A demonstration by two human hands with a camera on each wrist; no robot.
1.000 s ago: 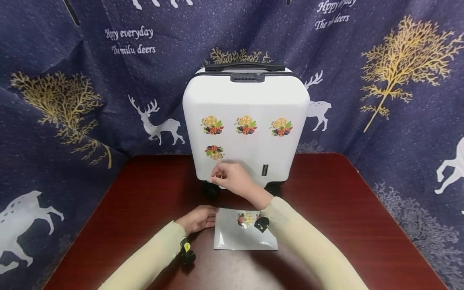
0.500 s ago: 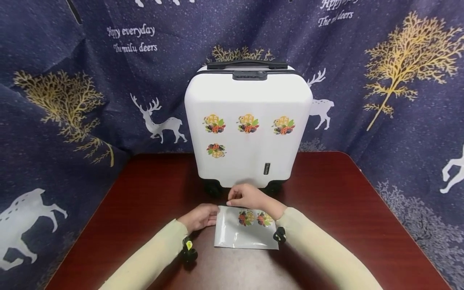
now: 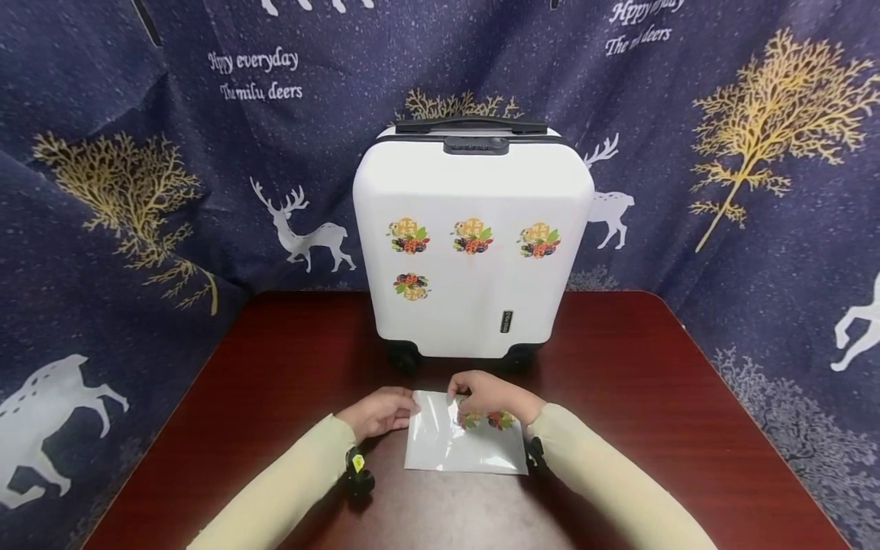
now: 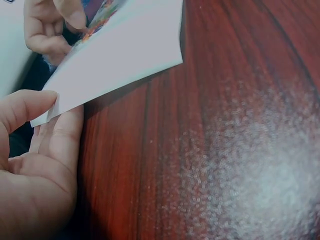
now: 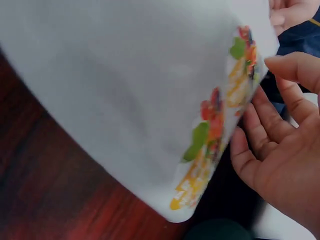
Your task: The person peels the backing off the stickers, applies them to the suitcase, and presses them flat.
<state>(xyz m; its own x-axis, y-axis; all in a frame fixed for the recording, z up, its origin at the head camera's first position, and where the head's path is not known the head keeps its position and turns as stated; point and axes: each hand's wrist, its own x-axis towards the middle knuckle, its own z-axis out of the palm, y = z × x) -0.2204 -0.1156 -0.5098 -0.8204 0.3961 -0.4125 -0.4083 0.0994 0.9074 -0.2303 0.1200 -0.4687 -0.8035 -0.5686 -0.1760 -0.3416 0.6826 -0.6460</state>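
A glossy white sticker sheet (image 3: 461,454) lies on the table, its far edge raised. My left hand (image 3: 378,412) pinches its far left corner, thumb (image 4: 35,104) on top and fingers beneath. Over the far edge is my right hand (image 3: 496,396), fingers loosely bent and thumb and fingertips (image 5: 240,150) close to or touching that edge; no sticker is visible between them. Two fruit stickers (image 5: 200,145) remain visible on the sheet along this edge, partly covered by the right hand in the head view. Behind stands a white suitcase (image 3: 474,179) bearing several similar fruit stickers (image 3: 471,236).
The suitcase rests on black wheels (image 3: 404,356) at the back of the dark red table (image 3: 639,382). A lone upside-down fruit sticker (image 3: 412,287) sits in its lower row. A dark blue deer-print cloth (image 3: 309,137) hangs behind.
My right hand has come down from the suitcase's lower front to the sheet's far edge. The left hand stays at the sheet's left corner.
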